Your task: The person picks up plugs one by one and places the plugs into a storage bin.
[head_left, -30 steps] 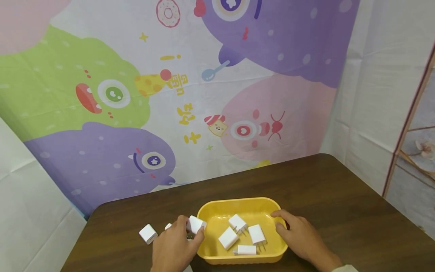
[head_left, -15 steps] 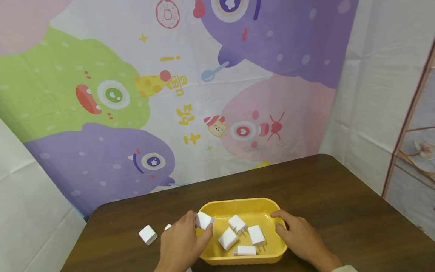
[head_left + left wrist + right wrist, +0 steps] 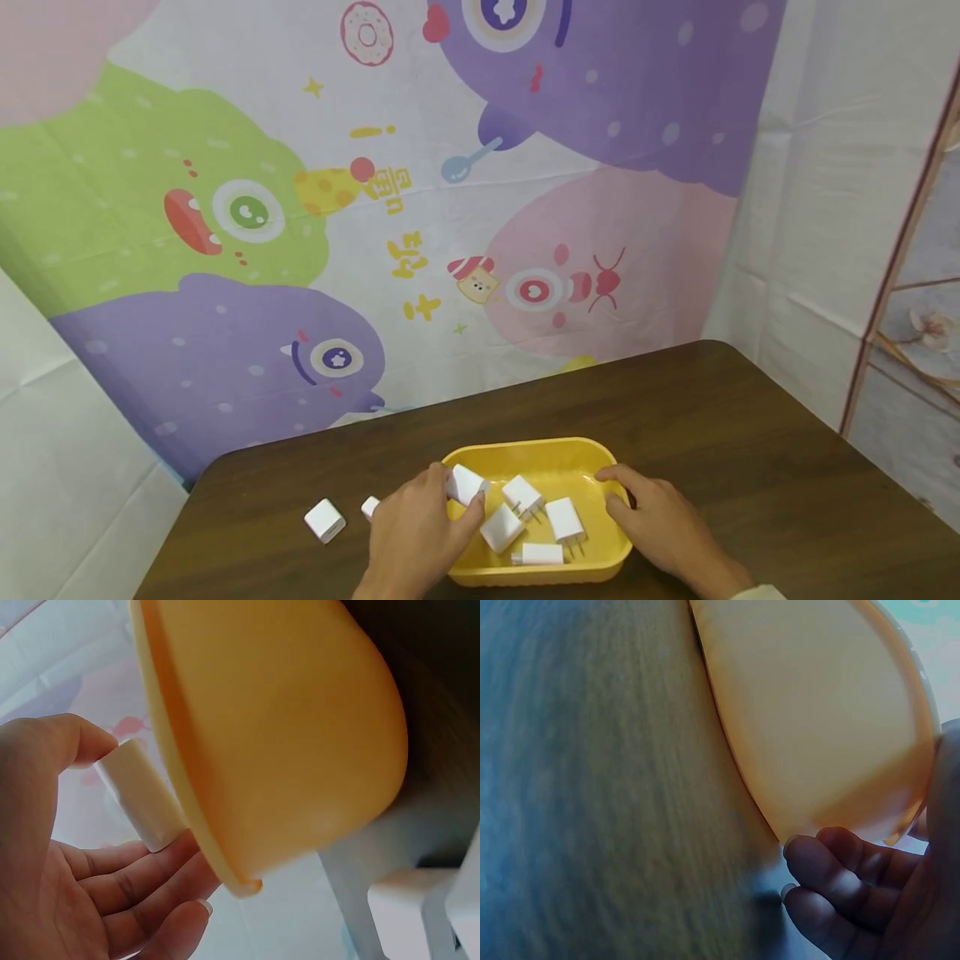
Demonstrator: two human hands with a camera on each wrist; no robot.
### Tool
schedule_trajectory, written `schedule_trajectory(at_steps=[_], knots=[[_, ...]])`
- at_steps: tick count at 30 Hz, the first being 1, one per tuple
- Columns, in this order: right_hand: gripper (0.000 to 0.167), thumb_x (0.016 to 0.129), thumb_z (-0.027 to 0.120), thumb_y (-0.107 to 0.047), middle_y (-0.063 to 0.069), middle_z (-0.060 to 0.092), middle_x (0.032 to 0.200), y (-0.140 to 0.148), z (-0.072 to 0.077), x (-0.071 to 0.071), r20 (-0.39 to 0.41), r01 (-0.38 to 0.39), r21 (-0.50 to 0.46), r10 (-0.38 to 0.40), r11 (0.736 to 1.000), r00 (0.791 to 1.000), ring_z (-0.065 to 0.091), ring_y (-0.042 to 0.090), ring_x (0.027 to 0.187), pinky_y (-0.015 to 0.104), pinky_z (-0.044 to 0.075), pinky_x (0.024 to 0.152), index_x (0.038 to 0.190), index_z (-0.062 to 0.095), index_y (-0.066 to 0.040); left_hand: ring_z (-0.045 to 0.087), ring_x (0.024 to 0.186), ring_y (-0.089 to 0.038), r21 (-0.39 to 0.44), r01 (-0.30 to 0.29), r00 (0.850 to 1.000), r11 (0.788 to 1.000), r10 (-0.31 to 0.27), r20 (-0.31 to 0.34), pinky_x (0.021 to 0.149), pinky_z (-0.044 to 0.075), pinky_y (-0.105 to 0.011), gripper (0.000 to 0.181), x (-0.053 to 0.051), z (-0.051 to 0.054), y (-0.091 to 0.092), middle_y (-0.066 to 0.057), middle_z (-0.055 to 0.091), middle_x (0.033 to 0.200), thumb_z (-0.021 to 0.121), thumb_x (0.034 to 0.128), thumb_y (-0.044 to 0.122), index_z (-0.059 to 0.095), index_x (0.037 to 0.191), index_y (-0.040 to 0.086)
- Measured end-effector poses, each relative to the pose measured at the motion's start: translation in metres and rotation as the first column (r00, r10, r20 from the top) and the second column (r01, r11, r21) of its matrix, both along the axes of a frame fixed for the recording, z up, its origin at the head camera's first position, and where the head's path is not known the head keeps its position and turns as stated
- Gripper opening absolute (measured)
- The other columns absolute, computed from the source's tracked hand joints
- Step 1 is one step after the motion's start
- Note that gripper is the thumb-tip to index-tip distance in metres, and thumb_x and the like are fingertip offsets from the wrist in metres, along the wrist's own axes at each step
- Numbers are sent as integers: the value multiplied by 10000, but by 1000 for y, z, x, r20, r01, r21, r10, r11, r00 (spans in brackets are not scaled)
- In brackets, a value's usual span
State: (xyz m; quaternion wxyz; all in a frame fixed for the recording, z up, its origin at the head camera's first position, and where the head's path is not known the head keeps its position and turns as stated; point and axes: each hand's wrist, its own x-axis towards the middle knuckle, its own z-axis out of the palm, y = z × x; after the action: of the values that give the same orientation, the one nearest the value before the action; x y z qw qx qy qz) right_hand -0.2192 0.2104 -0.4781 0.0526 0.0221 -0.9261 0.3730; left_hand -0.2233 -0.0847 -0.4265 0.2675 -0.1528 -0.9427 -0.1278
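My left hand (image 3: 416,533) pinches a white charger plug (image 3: 467,485) between thumb and fingers, over the left rim of a yellow plastic basin (image 3: 536,575). In the left wrist view the charger plug (image 3: 142,795) is held beside the basin's rim, its prongs not visible. My right hand (image 3: 663,521) grips the basin's right rim; the right wrist view has its fingers (image 3: 832,874) curled against the outer wall. Inside the basin lie several more white charger plugs (image 3: 564,520), some with metal prongs showing.
On the dark wooden table (image 3: 660,400), left of the basin, lies a white charger plug (image 3: 325,521). Another white plug (image 3: 369,507) is partly hidden behind my left hand. A cartoon-printed cloth (image 3: 420,208) hangs behind the table.
My left hand has moved right with the charger plug, from beside the basin to over its left rim. My right hand stays on the right rim.
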Motion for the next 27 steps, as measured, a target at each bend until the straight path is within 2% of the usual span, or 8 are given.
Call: schedule_trajectory(at_steps=[3,9,14,22,27], knots=[[244,961,630,-215,-69,517,660,0,-1,0,13,0,-5,0,1000,1000,401,103,519,290,380,533,1194,686,-259,452,507,-60,-5,8,1000,1000,-8,23,442,337,-280,393,0,-1,3,89,553,670,734,816,514,595,829,147],[244,964,633,-214,-74,417,575,1,-2,1,-17,-11,-8,11,1000,1000,355,81,486,273,346,492,1197,684,-262,404,488,-45,6,31,999,999,-32,36,429,324,-275,376,0,0,10,107,494,641,733,816,508,564,778,174],[242,961,637,-214,-77,412,581,1,-2,1,-25,-10,4,10,1000,1000,353,83,495,277,345,498,1192,684,-267,356,460,-41,-8,41,997,999,-40,64,417,306,-268,385,0,1,16,116,430,579,726,817,523,555,771,180],[244,960,634,-213,-69,483,636,0,-1,1,-2,-9,2,9,1000,1000,394,100,525,291,371,528,1193,682,-266,402,481,-65,-36,53,997,998,-51,65,435,349,-295,399,-1,-4,26,99,467,630,728,802,535,570,780,169],[247,960,635,-215,-76,435,596,1,-1,1,-11,-10,-5,10,1000,1000,369,89,505,283,357,508,1196,681,-267,390,488,-69,-59,61,994,996,-56,93,439,335,-287,420,-2,-6,33,96,435,622,716,802,553,541,745,176]])
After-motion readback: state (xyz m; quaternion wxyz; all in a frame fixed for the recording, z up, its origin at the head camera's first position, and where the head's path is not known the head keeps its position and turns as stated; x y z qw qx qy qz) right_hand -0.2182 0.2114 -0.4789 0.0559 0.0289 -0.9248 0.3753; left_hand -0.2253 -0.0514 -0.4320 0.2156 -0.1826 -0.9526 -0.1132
